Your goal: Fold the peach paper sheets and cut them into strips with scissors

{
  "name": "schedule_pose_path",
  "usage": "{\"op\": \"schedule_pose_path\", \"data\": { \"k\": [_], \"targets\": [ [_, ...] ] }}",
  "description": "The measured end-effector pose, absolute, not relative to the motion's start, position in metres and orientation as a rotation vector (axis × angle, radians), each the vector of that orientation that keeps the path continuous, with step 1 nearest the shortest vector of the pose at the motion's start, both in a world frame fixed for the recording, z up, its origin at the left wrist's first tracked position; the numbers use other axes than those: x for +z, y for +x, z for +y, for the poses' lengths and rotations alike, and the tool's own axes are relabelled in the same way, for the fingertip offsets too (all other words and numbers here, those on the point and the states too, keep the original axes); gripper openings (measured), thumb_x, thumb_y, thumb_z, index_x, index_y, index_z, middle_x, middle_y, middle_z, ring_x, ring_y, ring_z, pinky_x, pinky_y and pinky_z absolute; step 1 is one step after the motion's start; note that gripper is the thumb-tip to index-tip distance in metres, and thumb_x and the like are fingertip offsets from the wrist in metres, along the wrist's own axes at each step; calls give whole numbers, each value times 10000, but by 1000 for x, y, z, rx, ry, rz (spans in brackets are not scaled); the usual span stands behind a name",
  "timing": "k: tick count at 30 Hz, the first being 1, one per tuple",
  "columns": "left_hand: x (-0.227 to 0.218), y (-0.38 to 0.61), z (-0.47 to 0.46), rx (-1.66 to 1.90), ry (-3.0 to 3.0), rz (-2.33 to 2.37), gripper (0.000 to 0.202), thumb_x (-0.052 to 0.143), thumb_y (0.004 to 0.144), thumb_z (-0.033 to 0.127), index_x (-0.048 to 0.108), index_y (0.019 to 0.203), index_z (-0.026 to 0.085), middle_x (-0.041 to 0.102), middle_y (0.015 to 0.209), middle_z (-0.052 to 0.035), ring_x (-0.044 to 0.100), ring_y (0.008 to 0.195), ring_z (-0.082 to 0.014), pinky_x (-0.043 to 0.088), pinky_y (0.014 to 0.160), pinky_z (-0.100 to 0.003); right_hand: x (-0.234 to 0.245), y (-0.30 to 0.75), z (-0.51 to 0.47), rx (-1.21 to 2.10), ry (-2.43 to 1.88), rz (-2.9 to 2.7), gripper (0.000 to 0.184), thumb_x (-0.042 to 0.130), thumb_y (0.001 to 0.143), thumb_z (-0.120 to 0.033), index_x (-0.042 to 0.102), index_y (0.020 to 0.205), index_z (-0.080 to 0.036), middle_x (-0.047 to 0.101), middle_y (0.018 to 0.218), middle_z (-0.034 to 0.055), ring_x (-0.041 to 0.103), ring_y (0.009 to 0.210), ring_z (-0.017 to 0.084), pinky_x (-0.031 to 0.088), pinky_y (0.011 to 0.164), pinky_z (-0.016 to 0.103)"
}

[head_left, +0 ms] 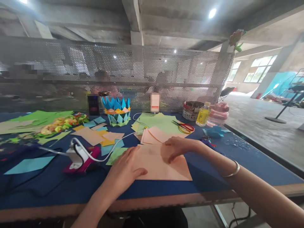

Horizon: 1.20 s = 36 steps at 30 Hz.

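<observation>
A peach-coloured sheet of paper (pixel 154 161) lies in front of me near the table's front edge. On its left side rests my left hand (pixel 125 167), open, with its thumb stretched over the sheet. My right hand (pixel 179 147), a bangle on its wrist, lies over the sheet's upper right part with thumb and fingers apart; some fingertips are hidden. Just behind are more peach sheets (pixel 152 135), lying on a stack of light green paper (pixel 163 122). Red-handled scissors (pixel 186 127) lie at that stack's right.
A pink power strip (pixel 95 153) with a white cable stands left. Behind it are paper scraps (pixel 89 136) and a blue folded-paper basket (pixel 117 112). A yellow-labelled bottle (pixel 202 115) and a pink jug (pixel 217 115) stand right. A perforated metal screen (pixel 190 69) closes the back.
</observation>
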<state>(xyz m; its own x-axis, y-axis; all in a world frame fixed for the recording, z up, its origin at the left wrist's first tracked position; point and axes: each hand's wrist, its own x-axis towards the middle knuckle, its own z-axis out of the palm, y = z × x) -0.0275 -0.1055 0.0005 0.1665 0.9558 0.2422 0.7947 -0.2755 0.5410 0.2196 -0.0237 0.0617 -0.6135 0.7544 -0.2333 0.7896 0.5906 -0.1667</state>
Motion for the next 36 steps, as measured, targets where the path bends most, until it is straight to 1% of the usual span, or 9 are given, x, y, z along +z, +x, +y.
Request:
{"op": "schedule_pose_path", "data": {
  "k": [4, 7, 13, 17, 20, 26, 28, 32, 36],
  "targets": [
    [5, -34, -100, 994, 1863, 1513, 726, 669, 682, 350, 363, 1327, 218, 552, 1238, -112, 585, 1008, -244, 485, 830, -393, 71, 222, -40, -478, 1356, 2788, 237, 703, 658, -339, 657, 831, -184, 641, 819, 10, 567, 745, 176, 350, 581, 230],
    [13, -39, -96, 1129, 1707, 1400, 806, 693, 651, 324, 314, 1354, 213, 557, 1216, -106, 611, 864, -201, 507, 706, -335, 83, 223, -57, -414, 1457, 2876, 169, 681, 689, -258, 628, 832, -186, 622, 749, -12, 552, 688, 146, 336, 553, 214],
    [32, -38, -104, 1293, 1907, 1347, 102, 583, 774, 253, 638, 849, 213, 668, 853, -9, 608, 851, -188, 454, 798, -311, 95, 229, -93, 341, 1269, 3333, 102, 513, 860, -134, 606, 839, -169, 637, 784, 41, 567, 730, 151, 397, 663, 261],
    [16, -33, -121, 1462, 2202, 1300, 164, 500, 779, 109, 613, 822, 220, 666, 911, -19, 600, 906, -184, 450, 825, -315, 68, 239, -120, 584, 993, 3505, 257, 361, 899, -60, 595, 881, -165, 645, 827, 60, 578, 781, 157, 427, 713, 286],
    [-10, -31, -137, 1287, 2362, 1328, 208, 478, 784, 75, 616, 832, 222, 680, 913, -34, 614, 906, -187, 478, 829, -318, 37, 247, -137, 445, 1025, 3436, 211, 390, 913, -114, 589, 878, -178, 651, 834, 56, 586, 761, 165, 445, 681, 288],
    [-30, -34, -164, 959, 2538, 1291, 537, 497, 708, 42, 570, 1181, 286, 638, 1180, -30, 584, 1088, -196, 494, 918, -312, 18, 257, -155, -221, 1284, 3280, 269, 430, 889, -99, 606, 1048, -227, 654, 1032, 55, 594, 976, 170, 474, 842, 295],
    [-27, -33, -165, 924, 2545, 1255, 530, 526, 686, 44, 600, 1144, 299, 640, 1173, -19, 590, 1076, -199, 500, 909, -311, 21, 260, -155, -366, 1348, 3262, 291, 470, 869, -100, 615, 1075, -246, 647, 1081, 51, 584, 1026, 170, 467, 886, 296],
    [-21, -28, -158, 985, 2407, 1297, 184, 521, 841, 198, 683, 879, 275, 684, 1008, -17, 636, 926, -169, 522, 794, -257, 25, 266, -149, -711, 1508, 3183, 223, 553, 847, -162, 652, 1031, -239, 651, 1081, 61, 595, 1021, 176, 474, 884, 287],
    [-20, -21, -152, 1024, 2260, 1447, 249, 490, 888, 367, 673, 761, 254, 684, 881, -11, 642, 818, -149, 500, 691, -213, 22, 268, -138, -916, 1856, 2966, 189, 564, 861, -363, 670, 935, -225, 688, 919, 30, 633, 846, 171, 485, 760, 263]
  ]
}}
